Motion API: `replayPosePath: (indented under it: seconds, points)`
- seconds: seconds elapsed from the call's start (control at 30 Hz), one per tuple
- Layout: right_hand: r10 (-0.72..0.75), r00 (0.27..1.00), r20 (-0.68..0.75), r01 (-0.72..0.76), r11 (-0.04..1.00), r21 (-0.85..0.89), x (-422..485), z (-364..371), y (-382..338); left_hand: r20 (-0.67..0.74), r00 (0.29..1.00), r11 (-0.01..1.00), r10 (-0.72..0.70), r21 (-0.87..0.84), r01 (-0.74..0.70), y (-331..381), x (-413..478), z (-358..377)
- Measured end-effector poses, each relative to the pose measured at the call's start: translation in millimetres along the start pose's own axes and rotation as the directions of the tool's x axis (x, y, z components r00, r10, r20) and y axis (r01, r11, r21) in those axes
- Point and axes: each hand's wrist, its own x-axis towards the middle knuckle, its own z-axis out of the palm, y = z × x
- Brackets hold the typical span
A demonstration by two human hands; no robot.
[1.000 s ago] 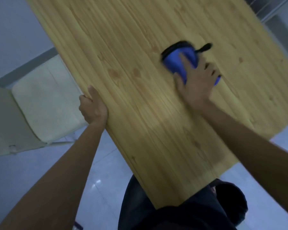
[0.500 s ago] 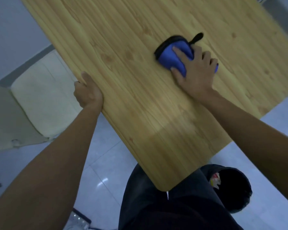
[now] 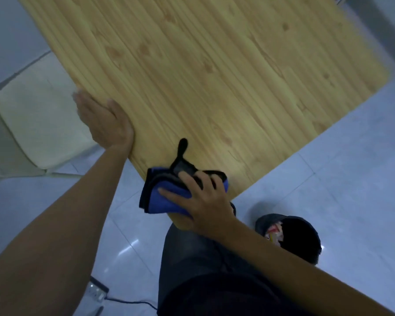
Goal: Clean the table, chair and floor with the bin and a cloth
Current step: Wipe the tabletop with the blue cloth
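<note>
A blue cloth with black edging and a black loop lies at the near corner of the wooden table, partly hanging over the edge. My right hand presses down on the cloth with spread fingers. My left hand rests flat along the table's left edge with the thumb on top. A black bin with some wrappers inside stands on the floor by my right leg. A cream chair stands to the left of the table.
The floor is pale glossy tile. A white power strip with a dark cable lies on the floor near my left leg. My dark trousers fill the bottom centre.
My right hand has dragged the cloth from the middle of the table to its near corner. My left hand has gone from gripping the edge to lying flat against it.
</note>
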Motion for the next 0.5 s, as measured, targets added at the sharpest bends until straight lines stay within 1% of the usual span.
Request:
replayPosePath:
  seconds: [0.1,0.13,0.2,0.23,0.3,0.37,0.4,0.43,0.47,0.5]
  points:
    - [0.048,0.999,0.003,-0.048,0.997,-0.054,-10,-8,34,0.084,0.991,0.97,0.108,0.208,-0.123,-3,-28,4]
    - [0.106,0.994,0.004,-0.105,0.99,-0.093,-12,-12,55,0.105,0.986,0.956,0.128,0.251,-0.15,-2,-38,6]
    - [0.286,0.958,-0.014,-0.282,0.936,-0.21,-11,-22,109,0.139,0.976,0.934,0.168,0.294,-0.203,-1,-50,8]
    - [0.389,0.92,-0.037,-0.386,0.888,-0.25,-9,-29,139,0.152,0.969,0.925,0.193,0.301,-0.231,1,-53,9]
    - [0.571,0.816,-0.086,-0.572,0.78,-0.254,-6,-47,192,0.166,0.964,0.921,0.207,0.3,-0.25,9,-58,12]
    - [0.709,0.698,-0.098,-0.71,0.668,-0.224,-1,-57,225,0.178,0.964,0.932,0.198,0.27,-0.242,24,-65,14]
    - [0.752,0.65,-0.111,-0.755,0.622,-0.209,1,-57,232,0.183,0.96,0.936,0.212,0.246,-0.253,34,-70,18]
    - [0.774,0.62,-0.129,-0.781,0.594,-0.193,3,-54,229,0.192,0.954,0.935,0.232,0.226,-0.273,44,-75,22]
    - [0.777,0.612,-0.149,-0.79,0.587,-0.179,5,-50,220,0.202,0.946,0.932,0.253,0.211,-0.294,54,-79,26]
    - [0.754,0.637,-0.16,-0.77,0.613,-0.177,3,-46,205,0.213,0.939,0.929,0.27,0.199,-0.313,63,-82,31]
